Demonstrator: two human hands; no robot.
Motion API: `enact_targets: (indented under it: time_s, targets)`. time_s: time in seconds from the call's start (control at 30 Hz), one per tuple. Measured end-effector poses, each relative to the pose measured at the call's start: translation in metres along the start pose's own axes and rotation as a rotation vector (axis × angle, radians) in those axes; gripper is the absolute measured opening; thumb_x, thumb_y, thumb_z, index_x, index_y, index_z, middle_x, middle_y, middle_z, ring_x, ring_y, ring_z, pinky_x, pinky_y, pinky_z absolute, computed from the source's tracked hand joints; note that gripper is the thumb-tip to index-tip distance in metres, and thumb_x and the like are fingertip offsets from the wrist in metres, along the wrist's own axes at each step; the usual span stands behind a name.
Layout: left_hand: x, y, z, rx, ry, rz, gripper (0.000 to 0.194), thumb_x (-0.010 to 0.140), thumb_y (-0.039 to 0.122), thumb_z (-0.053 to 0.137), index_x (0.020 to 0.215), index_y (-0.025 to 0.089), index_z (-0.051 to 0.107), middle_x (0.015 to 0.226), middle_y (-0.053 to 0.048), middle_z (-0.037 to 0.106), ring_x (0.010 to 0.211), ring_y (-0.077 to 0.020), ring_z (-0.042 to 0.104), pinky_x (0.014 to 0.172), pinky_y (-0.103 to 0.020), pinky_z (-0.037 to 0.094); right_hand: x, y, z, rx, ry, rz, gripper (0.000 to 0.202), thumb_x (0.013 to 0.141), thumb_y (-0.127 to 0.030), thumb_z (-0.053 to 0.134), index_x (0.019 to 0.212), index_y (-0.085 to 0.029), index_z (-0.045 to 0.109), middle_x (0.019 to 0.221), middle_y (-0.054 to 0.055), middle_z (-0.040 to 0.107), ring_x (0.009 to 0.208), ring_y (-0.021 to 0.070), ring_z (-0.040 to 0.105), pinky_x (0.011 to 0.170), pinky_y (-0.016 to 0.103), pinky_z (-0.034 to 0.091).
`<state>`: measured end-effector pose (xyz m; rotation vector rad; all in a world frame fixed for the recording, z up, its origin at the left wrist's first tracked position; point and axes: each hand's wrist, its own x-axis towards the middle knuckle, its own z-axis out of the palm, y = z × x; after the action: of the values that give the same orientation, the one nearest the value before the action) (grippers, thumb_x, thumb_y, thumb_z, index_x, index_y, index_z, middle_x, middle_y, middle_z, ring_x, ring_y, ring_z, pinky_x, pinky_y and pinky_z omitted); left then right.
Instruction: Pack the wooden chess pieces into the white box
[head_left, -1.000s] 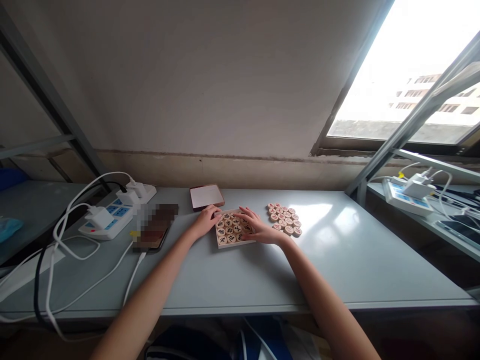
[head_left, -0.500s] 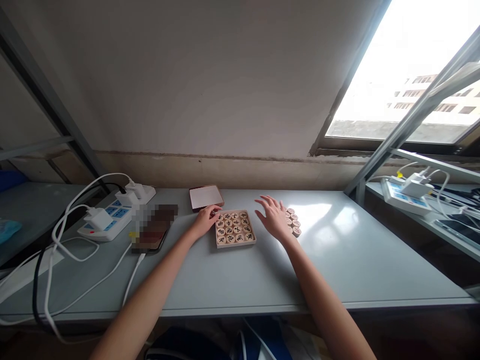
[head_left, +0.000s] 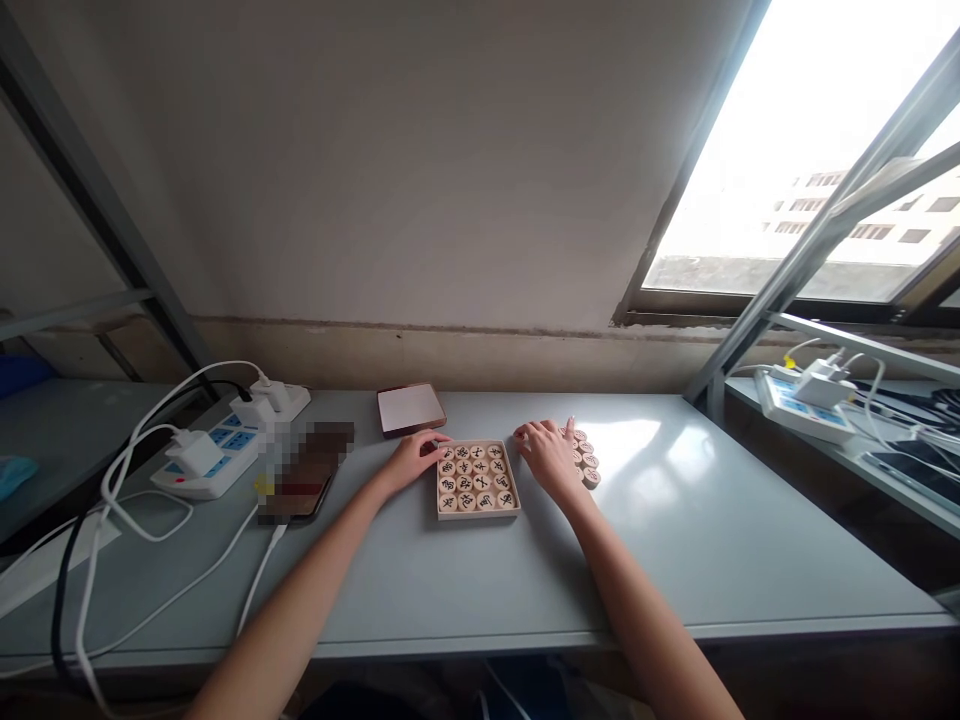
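A shallow square box (head_left: 479,516) holds rows of round wooden pieces marked with black characters. My left hand (head_left: 414,457) is at the box's upper left corner, its fingers touching the edge there. To the right of the box, my right hand (head_left: 549,452) hovers low over the desk with its fingers curled down; whether anything is in them is hidden. Beside that hand lies a cluster of more round pieces (head_left: 590,461), partly covered by it. Behind my left hand sits the box lid (head_left: 411,408), its pale inside facing up.
On the left of the grey desk (head_left: 420,590) are a power strip (head_left: 217,470) with plugs, white cables and a phone (head_left: 315,490), partly pixelated. Another power strip (head_left: 802,405) stands on the right-hand surface beyond a metal frame. A wall and window are behind.
The fingers of my right hand, spread before, have curled down. My left hand stays at the box corner. The whole view has shifted slightly.
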<state>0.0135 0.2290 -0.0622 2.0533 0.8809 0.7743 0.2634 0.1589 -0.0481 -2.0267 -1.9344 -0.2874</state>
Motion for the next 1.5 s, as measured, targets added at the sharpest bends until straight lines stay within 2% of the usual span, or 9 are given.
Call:
enact_targets:
  time_s: [0.2,0.53,0.73,0.8,0.9,1.13,1.23,1.37,1.5]
  targets:
    - [-0.003,0.01,0.005,-0.066,-0.109,-0.04,0.032,0.078,0.032,0.053,0.106,0.018,0.061,0.109,-0.007,0.063,0.096,-0.021,0.058,0.085,-0.031,0.046,0.002,-0.005,-0.004,0.01,0.019,-0.046,0.022,0.087,-0.029,0.046,0.088,-0.024,0.067,0.085,0.004,0.066,0.087,0.0209,0.051,0.091,0.041,0.025]
    - [-0.005,0.017,0.005,-0.108,-0.124,-0.051,0.034,0.075,0.031,0.056,0.105,0.017,0.06,0.109,-0.008,0.062,0.094,-0.0205,0.058,0.084,-0.032,0.047,0.001,0.0,0.006,-0.056,0.031,-0.11,0.025,0.086,-0.029,0.05,0.109,-0.028,0.06,0.112,0.006,0.056,0.102,0.0223,0.045,0.089,0.038,0.026]
    - [-0.004,0.013,0.005,-0.088,-0.111,-0.043,0.037,0.075,0.032,0.056,0.109,0.017,0.057,0.111,-0.009,0.059,0.087,-0.0185,0.058,0.078,-0.031,0.047,0.004,-0.002,-0.007,0.011,0.093,-0.017,0.025,0.088,-0.039,0.044,0.093,-0.026,0.065,0.105,0.005,0.058,0.098,0.022,0.047,0.088,0.038,0.026]
    - [-0.003,0.01,0.005,-0.088,-0.101,-0.039,0.038,0.077,0.034,0.056,0.111,0.017,0.056,0.112,-0.009,0.059,0.088,-0.0185,0.058,0.079,-0.031,0.047,0.004,-0.008,-0.015,0.092,0.102,-0.017,0.027,0.089,-0.043,0.042,0.095,-0.027,0.064,0.104,0.004,0.059,0.098,0.0211,0.047,0.085,0.035,0.029]
    - [-0.001,0.007,0.006,-0.086,-0.093,-0.023,0.035,0.081,0.037,0.051,0.11,0.017,0.057,0.109,-0.008,0.061,0.094,-0.0199,0.057,0.083,-0.031,0.045,0.0,-0.027,-0.019,0.205,0.021,-0.175,0.029,0.088,-0.046,0.043,0.102,-0.029,0.062,0.103,0.003,0.06,0.096,0.0194,0.049,0.08,0.031,0.032]
    - [-0.001,0.011,0.006,-0.046,-0.07,0.005,0.032,0.085,0.04,0.045,0.1,0.018,0.062,0.104,-0.006,0.063,0.099,-0.0204,0.055,0.087,-0.03,0.042,-0.007,-0.057,-0.009,0.267,-0.047,-0.305,0.032,0.088,-0.036,0.047,0.119,-0.032,0.052,0.099,0.001,0.064,0.094,0.019,0.052,0.086,0.035,0.029]
    - [-0.002,0.012,0.007,-0.063,-0.085,0.003,0.035,0.082,0.04,0.052,0.109,0.02,0.059,0.106,-0.006,0.06,0.092,-0.0184,0.057,0.082,-0.029,0.045,-0.004,-0.045,-0.011,0.291,-0.004,-0.229,0.028,0.09,-0.033,0.042,0.115,-0.031,0.054,0.102,0.001,0.064,0.095,0.0183,0.052,0.087,0.035,0.029]
    - [-0.004,0.012,0.008,-0.094,-0.148,0.031,0.039,0.081,0.04,0.054,0.116,0.024,0.057,0.11,-0.006,0.054,0.086,-0.015,0.056,0.078,-0.028,0.047,0.003,-0.014,-0.009,0.131,0.095,0.026,0.03,0.089,-0.027,0.037,0.113,-0.024,0.055,0.115,0.006,0.059,0.105,0.022,0.048,0.092,0.041,0.026]
    - [-0.004,0.01,0.007,-0.113,-0.186,0.031,0.036,0.08,0.04,0.054,0.111,0.023,0.062,0.111,-0.007,0.05,0.089,-0.0156,0.054,0.079,-0.028,0.047,0.003,0.01,0.001,-0.067,-0.013,0.194,0.035,0.086,-0.024,0.037,0.116,-0.016,0.053,0.125,0.014,0.051,0.114,0.0283,0.041,0.097,0.052,0.017]
